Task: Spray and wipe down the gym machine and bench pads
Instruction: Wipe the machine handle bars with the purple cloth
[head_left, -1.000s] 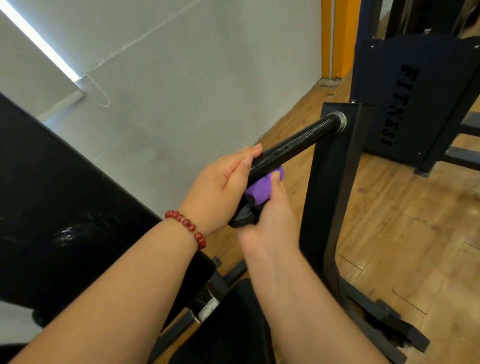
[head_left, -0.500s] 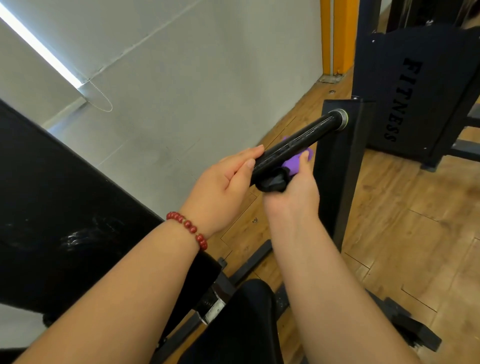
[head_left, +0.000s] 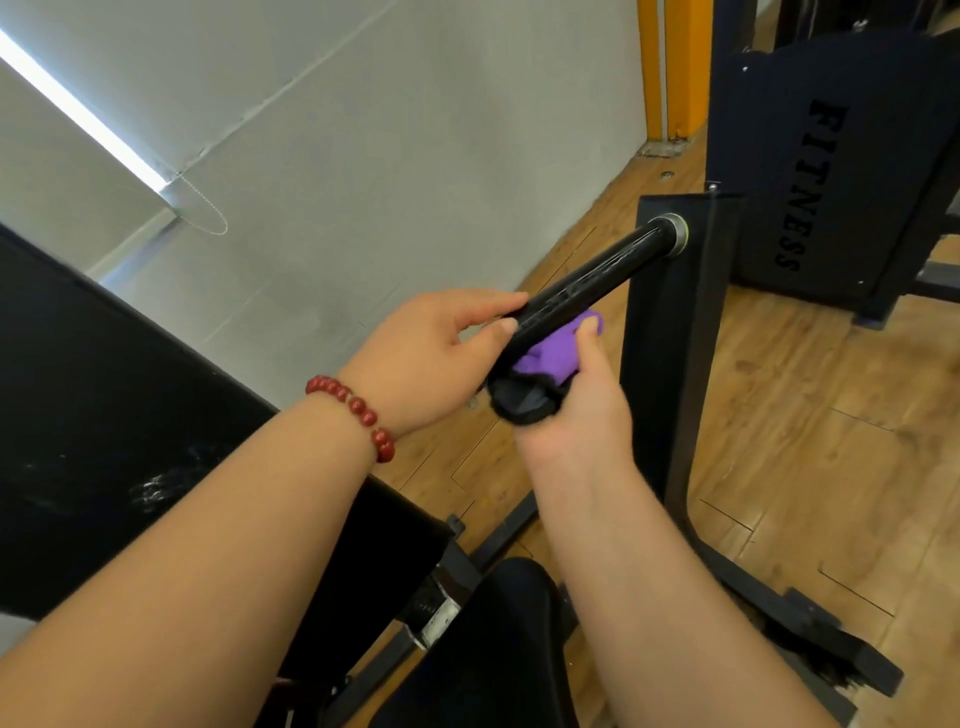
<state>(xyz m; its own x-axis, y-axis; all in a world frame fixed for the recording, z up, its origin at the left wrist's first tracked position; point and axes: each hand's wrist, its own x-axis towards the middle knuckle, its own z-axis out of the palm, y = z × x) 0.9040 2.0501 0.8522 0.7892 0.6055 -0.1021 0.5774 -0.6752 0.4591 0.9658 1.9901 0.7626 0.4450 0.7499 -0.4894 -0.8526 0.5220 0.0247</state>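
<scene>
My left grip (head_left: 426, 358), beaded bracelet (head_left: 358, 410) at the wrist, pinches the near end of the machine's black handle bar (head_left: 597, 280) between thumb and fingers. My right grip (head_left: 576, 410) curls around a purple cloth (head_left: 550, 353) pressed under that bar. I judge wiping is underway; the next move calls for sliding the cloth toward the upright post (head_left: 670, 364).
</scene>
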